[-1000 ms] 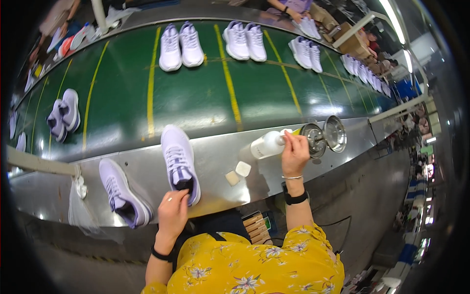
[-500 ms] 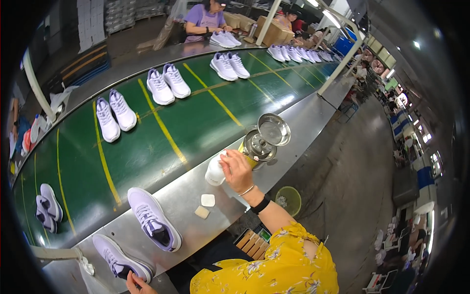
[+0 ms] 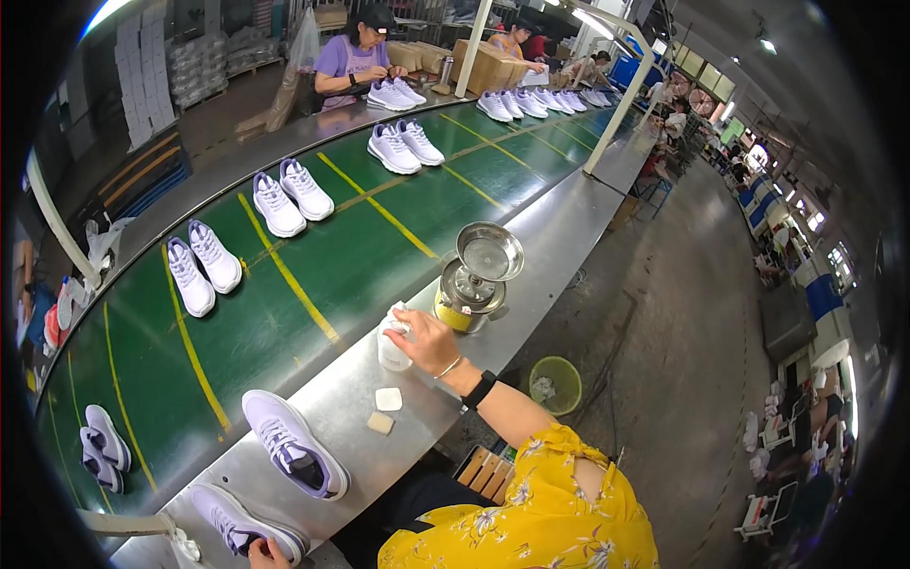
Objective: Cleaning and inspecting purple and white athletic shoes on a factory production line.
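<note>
Head view. Right hand (image 3: pixel 424 339) out over the steel tabletop (image 3: pixel 531 251), fingers curled around a white cloth wad (image 3: pixel 391 343) and pressing it down on the metal, just left of a round metal dispenser can (image 3: pixel 468 292). The can has a yellow band at its base and a shallow metal dish (image 3: pixel 489 251) on top; the hand is just beside it, and contact with it cannot be told. A black watch and a thin bracelet sit on the right wrist; a yellow flowered sleeve comes in from the lower edge.

Left hand (image 3: pixel 269 554) only partly seen at the bottom edge, fingertips on the heel end of a white-and-lilac shoe (image 3: pixel 245 523) lying on the near left of the tabletop. How far this hand is closed cannot be told; only knuckles show.

A second matching shoe (image 3: pixel 292 443) lies just beyond the first, toe pointing far-left, apart from both hands. Two small pale pads (image 3: pixel 385 409) rest on the steel between that shoe and the cloth.

Beyond the steel edge runs a green conveyor belt (image 3: pixel 313 275) with yellow lines, carrying pairs of white shoes (image 3: pixel 290 194) spaced along it toward the far right. A person in a purple top (image 3: pixel 353 59) sits at the far side of the belt. On the floor to the right, a green bucket (image 3: pixel 554 382) stands near the tabletop.
</note>
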The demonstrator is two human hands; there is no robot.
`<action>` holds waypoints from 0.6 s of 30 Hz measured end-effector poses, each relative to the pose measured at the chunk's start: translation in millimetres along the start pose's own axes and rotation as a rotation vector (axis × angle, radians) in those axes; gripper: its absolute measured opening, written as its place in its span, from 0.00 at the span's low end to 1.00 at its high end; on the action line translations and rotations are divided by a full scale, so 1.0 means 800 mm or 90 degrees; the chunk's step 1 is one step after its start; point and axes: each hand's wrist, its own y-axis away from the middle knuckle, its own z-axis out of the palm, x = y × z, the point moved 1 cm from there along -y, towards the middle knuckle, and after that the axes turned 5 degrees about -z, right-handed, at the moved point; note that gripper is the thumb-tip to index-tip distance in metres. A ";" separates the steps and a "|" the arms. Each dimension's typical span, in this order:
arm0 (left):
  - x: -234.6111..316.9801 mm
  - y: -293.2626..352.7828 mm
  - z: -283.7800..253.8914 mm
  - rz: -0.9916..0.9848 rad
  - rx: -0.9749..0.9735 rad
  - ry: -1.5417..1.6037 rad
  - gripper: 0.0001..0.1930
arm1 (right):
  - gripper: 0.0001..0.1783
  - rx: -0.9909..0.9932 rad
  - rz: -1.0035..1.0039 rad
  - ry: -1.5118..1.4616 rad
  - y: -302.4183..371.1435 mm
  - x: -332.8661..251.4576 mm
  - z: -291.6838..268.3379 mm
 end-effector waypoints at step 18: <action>-0.023 -0.027 0.054 -0.157 0.060 -0.041 0.26 | 0.20 0.280 0.929 -1.082 -0.028 -0.013 0.029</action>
